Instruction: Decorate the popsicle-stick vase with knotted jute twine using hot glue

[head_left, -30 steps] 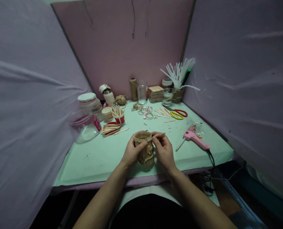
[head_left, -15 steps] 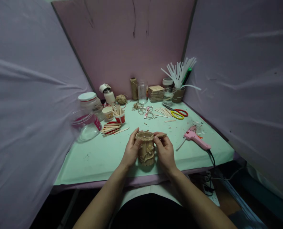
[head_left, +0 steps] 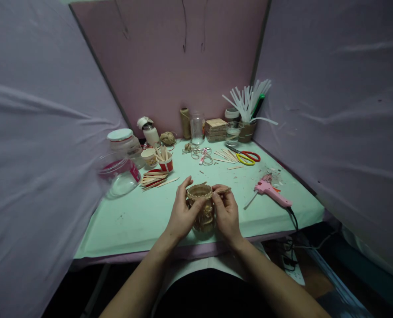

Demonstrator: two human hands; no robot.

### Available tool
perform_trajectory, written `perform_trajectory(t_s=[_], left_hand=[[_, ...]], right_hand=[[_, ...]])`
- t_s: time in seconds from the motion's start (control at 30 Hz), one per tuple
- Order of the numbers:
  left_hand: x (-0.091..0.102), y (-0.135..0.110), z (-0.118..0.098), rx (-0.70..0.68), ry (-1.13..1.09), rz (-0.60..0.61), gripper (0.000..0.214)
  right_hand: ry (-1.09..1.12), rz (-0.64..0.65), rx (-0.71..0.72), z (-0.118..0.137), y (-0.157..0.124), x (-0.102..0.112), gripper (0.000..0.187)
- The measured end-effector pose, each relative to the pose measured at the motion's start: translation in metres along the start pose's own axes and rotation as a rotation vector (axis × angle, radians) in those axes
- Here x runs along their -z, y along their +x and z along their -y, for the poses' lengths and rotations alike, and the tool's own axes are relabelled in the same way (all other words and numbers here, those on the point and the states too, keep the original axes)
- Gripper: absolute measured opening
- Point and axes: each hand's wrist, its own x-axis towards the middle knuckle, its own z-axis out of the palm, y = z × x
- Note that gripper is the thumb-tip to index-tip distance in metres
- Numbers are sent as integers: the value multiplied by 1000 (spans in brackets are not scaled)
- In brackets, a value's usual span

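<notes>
A tan, wood-coloured jar (head_left: 205,219) with a raised relief on its side and a braided twine trim (head_left: 196,194) around its mouth stands near the table's front edge, tipped slightly towards me. My left hand (head_left: 184,210) is wrapped round its left side, with the thumb across the front below the rim. At the right of the rim, my right hand (head_left: 227,212) pinches the trim between thumb and fingers. A short tan end pokes out beyond those fingers; whether it belongs to the trim I cannot tell. The far side of the jar is hidden.
At right lies a pink glue gun (head_left: 272,193) with its cord over the edge. Scissors (head_left: 246,157) and thin wooden sticks (head_left: 225,155) lie behind. Clear jars (head_left: 125,183), a red cup of sticks (head_left: 165,164) and loose sticks (head_left: 154,180) stand left. White glue sticks (head_left: 247,104) fill a pot.
The jar has tipped a little towards me, showing more of its mouth. My left thumb has moved across its front. The right hand stays at the rim.
</notes>
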Motion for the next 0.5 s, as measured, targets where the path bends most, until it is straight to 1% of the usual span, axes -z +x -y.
perform_trajectory(t_s=[0.03,0.1,0.17,0.2,0.3,0.43,0.5], left_hand=[[1,-1,-5,-59,89,-11,56],[4,-2,-15,-167,237,-9,38],[8,-1,-23,-236,319,29,21],[10,0,-25,-250,341,57,16],[18,7,-28,-220,348,144,9],[30,19,-28,-146,256,257,10],[34,24,-28,-116,239,294,12]], right_hand=[[-9,2,4,1,0,0,10],[-20,6,10,2,-1,0,10],[-20,7,15,2,-1,0,9],[-21,8,17,2,0,0,9],[-34,17,27,2,1,1,8],[-55,42,42,2,3,1,9],[-59,51,43,2,3,0,10]])
